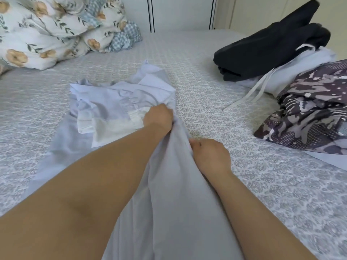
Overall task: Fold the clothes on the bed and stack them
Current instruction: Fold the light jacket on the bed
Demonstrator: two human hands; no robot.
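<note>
1. Gathering the pale lavender-grey cotton garment with white ruffled trim [120,102] is the step in hand; it lies partly crumpled on the grey patterned bedspread [216,102], towards the middle-left of the bed, with one long panel running back towards you between your forearms.
2. Your left hand [159,117] has its grip clenched on a bunch of that fabric at the right edge of the crumpled part, just beside the white trim. The fingertips are hidden in the cloth.
3. Your right hand [210,154] has its grip curled round the edge of the long panel nearer you, knuckles up, resting on the bedspread. Both hands hold the same ridge of cloth, close but apart.
4. Judgement: folding of this piece is barely begun. The upper half is rumpled, not yet squared.
5. Next move calls for pulling the panel taut between both hands, laying it flat, and smoothing the ruffled part before any fold. Loose trim may bunch inside the fold.
6. Stack location, for reference: the black folded garment [272,44] sits on a white drawstring garment [293,72] at far right; a purple-grey patterned fabric bundle [309,109] lies just beside, unfolded.
7. Floral duvet [47,30] heaped far left, well apart.
</note>
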